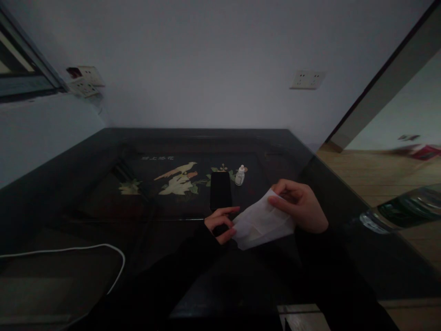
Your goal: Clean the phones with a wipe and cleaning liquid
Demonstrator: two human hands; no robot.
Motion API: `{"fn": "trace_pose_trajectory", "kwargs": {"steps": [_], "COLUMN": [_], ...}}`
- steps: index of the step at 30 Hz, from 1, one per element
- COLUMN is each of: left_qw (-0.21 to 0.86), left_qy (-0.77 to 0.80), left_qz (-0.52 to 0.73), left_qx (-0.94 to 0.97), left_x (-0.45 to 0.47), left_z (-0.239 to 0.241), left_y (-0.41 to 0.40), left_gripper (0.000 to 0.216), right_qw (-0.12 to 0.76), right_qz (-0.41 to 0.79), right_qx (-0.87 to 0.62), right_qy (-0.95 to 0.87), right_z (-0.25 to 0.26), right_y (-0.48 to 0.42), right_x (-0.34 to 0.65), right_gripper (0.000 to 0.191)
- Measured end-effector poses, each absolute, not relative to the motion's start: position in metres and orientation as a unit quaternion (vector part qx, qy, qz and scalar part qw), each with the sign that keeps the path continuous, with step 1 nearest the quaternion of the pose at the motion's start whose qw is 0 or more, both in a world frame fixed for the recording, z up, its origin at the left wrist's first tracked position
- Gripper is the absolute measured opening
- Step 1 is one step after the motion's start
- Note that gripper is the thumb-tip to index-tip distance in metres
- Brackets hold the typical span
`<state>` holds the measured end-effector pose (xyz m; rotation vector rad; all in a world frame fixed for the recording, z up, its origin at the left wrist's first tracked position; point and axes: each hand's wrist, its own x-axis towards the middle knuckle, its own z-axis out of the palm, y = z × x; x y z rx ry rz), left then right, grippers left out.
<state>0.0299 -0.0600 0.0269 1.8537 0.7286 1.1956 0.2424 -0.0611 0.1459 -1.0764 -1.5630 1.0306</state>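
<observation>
A white tissue (263, 223) is stretched out between my two hands, above the dark table. My right hand (299, 204) pinches its upper right corner between thumb and fingers. At its left edge, my left hand (221, 223) has thumb and fingertips on the tissue, with the index finger extended. A black smartphone (220, 189) lies flat just beyond my left hand, its screen dark. To the right of the phone stands a small clear dropper bottle (240, 175) with a white cap and a pale label.
The glossy dark table (86, 220) has a bird-and-flower inlay (177, 184). A water bottle (406, 209) with a green label is at the right edge. At the left runs a white cable (69, 249). The wall behind carries sockets (308, 79).
</observation>
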Motion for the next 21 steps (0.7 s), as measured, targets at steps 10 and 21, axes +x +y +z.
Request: {"fn": "trace_pose_trajectory", "kwargs": {"steps": [10, 21], "left_qw": [0.429, 0.477], "left_qy": [0.278, 0.437], "left_qz": [0.477, 0.498], "left_qx": [0.715, 0.577], "left_x": [0.032, 0.038], "left_z": [0.023, 0.025], "left_y": [-0.065, -0.078], "left_gripper": [0.019, 0.033], "right_qw": [0.461, 0.466], "right_qz": [0.477, 0.386], "right_qx": [-0.414, -0.495], "right_qy": [-0.623, -0.623], "right_z": [0.146, 0.142], "right_y": [-0.067, -0.060], "right_x": [0.239, 0.257], "right_gripper": [0.022, 0.022]}}
